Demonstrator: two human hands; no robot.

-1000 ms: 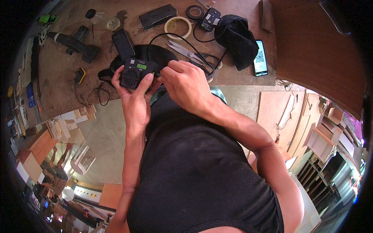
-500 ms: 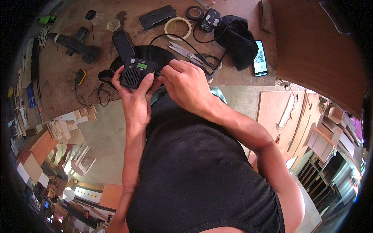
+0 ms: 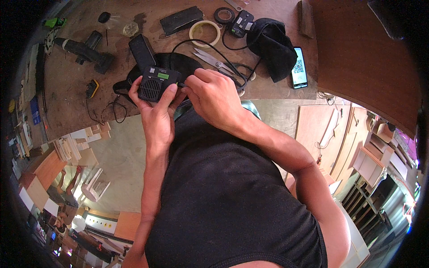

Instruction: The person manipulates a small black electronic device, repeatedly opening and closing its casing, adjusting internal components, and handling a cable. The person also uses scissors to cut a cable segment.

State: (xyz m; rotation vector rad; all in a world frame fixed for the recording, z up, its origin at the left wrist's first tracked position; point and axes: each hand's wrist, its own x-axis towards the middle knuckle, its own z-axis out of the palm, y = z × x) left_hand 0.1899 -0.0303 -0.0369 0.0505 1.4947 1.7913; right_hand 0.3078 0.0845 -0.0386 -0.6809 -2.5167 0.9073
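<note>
My left hand [image 3: 156, 120] is closed around a small black box-shaped device [image 3: 154, 88] with a slotted grille and a green label. Its thumb presses on the device's right side and the fingers wrap the left edge. Against that right side, my right hand [image 3: 215, 98] pinches what looks like a dark cable plug; its fingertips hide most of it. Just beyond the device lie a black rectangular block [image 3: 142, 50] and black fabric [image 3: 187, 62]. A black cable [image 3: 196, 40] loops over the bench close to my right hand, beside open scissors [image 3: 214, 61].
On the wooden bench [image 3: 152, 11] lie a cordless drill [image 3: 85, 53], a tape roll [image 3: 204, 33], black tape [image 3: 224, 15], another small black device [image 3: 242, 23], a black cloth [image 3: 272, 44] and a lit phone [image 3: 299, 67]. A wooden panel [image 3: 366, 58] rises at the right. Another person [image 3: 67, 192] is at lower left.
Both hands and the device stay almost exactly where they were. In the background, the person at lower left has shifted slightly.
</note>
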